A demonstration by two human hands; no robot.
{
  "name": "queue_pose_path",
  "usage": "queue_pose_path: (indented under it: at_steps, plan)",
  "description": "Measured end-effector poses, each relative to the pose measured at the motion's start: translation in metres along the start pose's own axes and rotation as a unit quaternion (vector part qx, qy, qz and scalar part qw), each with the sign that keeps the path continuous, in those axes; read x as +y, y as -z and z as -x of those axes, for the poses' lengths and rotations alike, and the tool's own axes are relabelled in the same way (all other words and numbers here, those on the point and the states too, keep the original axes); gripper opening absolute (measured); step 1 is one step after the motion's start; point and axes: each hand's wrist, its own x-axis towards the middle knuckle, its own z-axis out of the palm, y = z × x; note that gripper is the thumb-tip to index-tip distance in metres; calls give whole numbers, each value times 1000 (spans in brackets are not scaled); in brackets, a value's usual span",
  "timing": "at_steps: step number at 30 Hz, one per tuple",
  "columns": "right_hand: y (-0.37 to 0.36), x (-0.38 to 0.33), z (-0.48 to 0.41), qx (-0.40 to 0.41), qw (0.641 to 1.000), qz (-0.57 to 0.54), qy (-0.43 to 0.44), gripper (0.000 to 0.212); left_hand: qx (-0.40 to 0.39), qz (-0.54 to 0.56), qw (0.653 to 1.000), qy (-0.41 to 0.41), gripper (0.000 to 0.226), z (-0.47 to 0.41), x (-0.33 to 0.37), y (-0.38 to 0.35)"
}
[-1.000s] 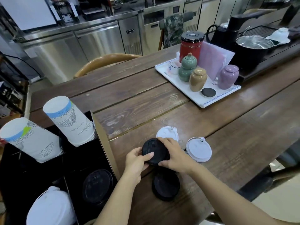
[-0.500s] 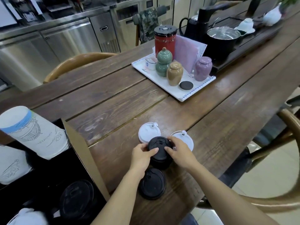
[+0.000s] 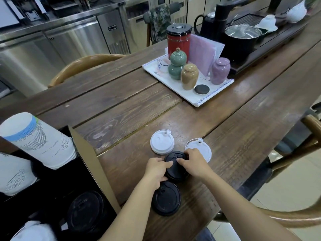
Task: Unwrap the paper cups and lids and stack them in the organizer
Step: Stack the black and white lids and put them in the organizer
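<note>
A small stack of black lids point(image 3: 175, 168) stands on the wooden table point(image 3: 121, 105), gripped from both sides by my left hand point(image 3: 156, 171) and my right hand point(image 3: 194, 162). A single black lid point(image 3: 166, 199) lies flat just in front of the stack. Two white lids lie behind it: one point(image 3: 161, 142) in full view, the other point(image 3: 199, 146) partly covered by my right hand. The black organizer point(image 3: 52, 188) at the left holds a stack of paper cups point(image 3: 38, 141), a second cup stack point(image 3: 12, 176), black lids point(image 3: 85, 211) and white lids point(image 3: 33, 231).
A white tray point(image 3: 215, 94) with ceramic jars, a red canister and a pink sheet stands at the middle right. Behind it is a dark tea tray point(image 3: 271, 49) with a kettle and pot. Wooden chairs stand at the far side point(image 3: 83, 65) and at the right edge point(image 3: 295, 216).
The view has swung right, so the organizer sits further left. Both hands have brought the black lid stack down onto the table, next to the white lids.
</note>
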Motion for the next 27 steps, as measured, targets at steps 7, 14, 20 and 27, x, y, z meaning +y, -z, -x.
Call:
queue_pose_path:
  at_steps: [7, 14, 20, 27]
  plan:
    - [-6, -9, 8, -28, 999, -11, -21, 29, 2, -32, 999, -4, 34, -1, -4, 0]
    - [-3, -7, 8, 0, 973, -228, -39, 35, -17, 47, 999, 15, 27, 6, 6, 16]
    - [-1, -22, 15, 11, 945, -326, 16, 24, -34, 82, 996, -1, 47, 13, 7, 38]
    - [-5, -27, 23, -83, 965, -226, 107, 15, -15, 115, 993, 13, 20, 46, -12, 56]
